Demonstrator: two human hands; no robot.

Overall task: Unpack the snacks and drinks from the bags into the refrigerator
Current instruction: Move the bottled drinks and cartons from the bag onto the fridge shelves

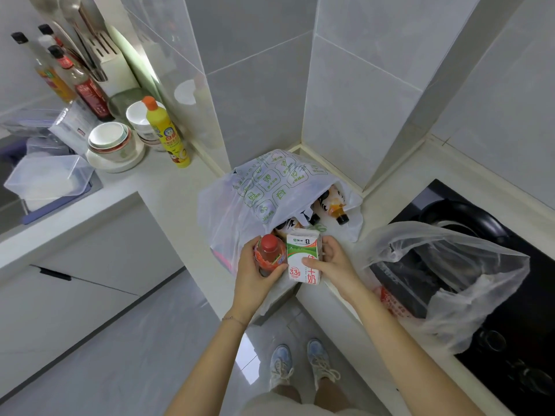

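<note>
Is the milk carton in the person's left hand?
No, the right hand grips the milk carton, while the left hand holds the red-capped bottle beside it.

Yellow detergent bottle (168, 133) beside stacked bowls (111, 142)

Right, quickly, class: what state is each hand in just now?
Left hand: closed, holding the red-capped bottle.
Right hand: closed, holding the milk carton, thumb across its front.
</note>
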